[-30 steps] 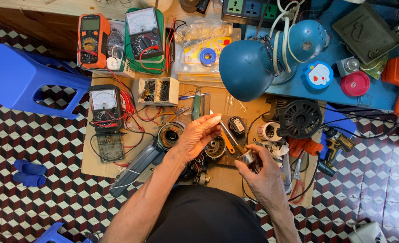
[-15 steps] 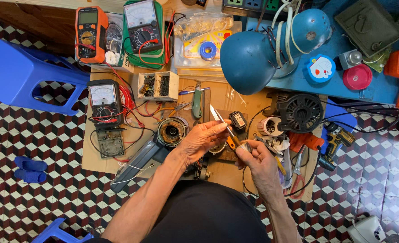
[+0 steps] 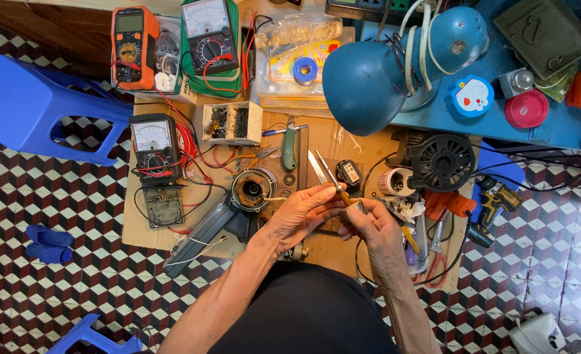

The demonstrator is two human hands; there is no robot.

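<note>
I am sitting over the cardboard work mat (image 3: 172,236) on the tiled floor, blue lamp (image 3: 375,69) at 12 o'clock. Motor stator (image 3: 254,189) is lying at 10 o'clock from my hands, wires trailing. My left hand (image 3: 300,213) is pinching a thin metal tool with a yellow handle (image 3: 335,185); my right hand (image 3: 369,223) is closing around a small cylindrical part (image 3: 354,208). Risk, as I judge it: the tip is pointing past my fingers, so a slip could be jabbing skin or dropping the part among the clutter.
</note>
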